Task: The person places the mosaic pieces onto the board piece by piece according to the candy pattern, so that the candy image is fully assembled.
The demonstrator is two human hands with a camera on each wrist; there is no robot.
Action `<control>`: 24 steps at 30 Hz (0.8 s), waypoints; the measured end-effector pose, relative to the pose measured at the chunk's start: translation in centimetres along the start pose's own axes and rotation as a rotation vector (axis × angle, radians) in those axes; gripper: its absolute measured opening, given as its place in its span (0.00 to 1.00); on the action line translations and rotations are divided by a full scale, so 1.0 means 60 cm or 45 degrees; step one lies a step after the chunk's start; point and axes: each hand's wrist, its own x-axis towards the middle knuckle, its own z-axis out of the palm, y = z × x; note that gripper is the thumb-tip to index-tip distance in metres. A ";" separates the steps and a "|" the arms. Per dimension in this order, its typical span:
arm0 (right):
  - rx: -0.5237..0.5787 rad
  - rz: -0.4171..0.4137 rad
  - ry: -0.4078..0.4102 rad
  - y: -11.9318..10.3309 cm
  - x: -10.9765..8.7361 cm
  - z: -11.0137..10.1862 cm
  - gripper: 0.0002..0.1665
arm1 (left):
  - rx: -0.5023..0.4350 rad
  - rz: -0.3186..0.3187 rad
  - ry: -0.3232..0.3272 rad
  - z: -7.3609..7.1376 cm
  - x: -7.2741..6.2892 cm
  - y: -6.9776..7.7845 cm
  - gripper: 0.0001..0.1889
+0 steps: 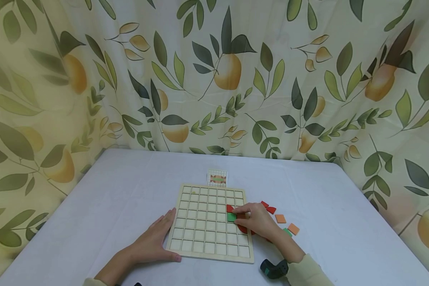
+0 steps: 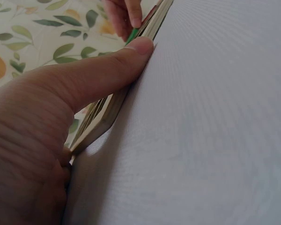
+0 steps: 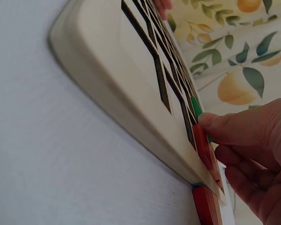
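Note:
A wooden grid board with square cells lies on the white table. My left hand is spread at its near left corner, fingers along the left side, the straight thumb pressing the front edge. Over the board's right part, my right hand pinches a green square tile between thumb and fingertips. In the right wrist view this green tile is tilted up from the grid. One red tile sits just beyond it, and another red piece shows nearer me, partly hidden by the hand.
Right of the board lie loose red tiles, orange squares and a green tile. A small pattern card touches the board's far edge. A black device is by the right wrist. A leaf-patterned curtain hangs behind.

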 end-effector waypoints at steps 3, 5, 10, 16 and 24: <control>0.004 -0.007 0.013 0.000 0.000 0.001 0.15 | 0.000 0.000 -0.002 0.000 0.000 0.001 0.68; -0.001 -0.010 0.020 -0.001 0.000 0.002 0.15 | -0.003 -0.001 -0.003 -0.001 0.000 0.001 0.68; 0.003 0.018 0.036 -0.003 0.001 0.005 0.15 | -0.004 0.000 -0.005 -0.001 0.000 0.001 0.68; -0.010 0.034 0.048 -0.006 0.001 0.007 0.15 | -0.001 0.004 -0.002 0.001 0.000 0.000 0.68; -0.034 0.050 0.043 -0.009 0.000 0.009 0.14 | 0.005 0.018 0.011 0.002 0.001 -0.001 0.68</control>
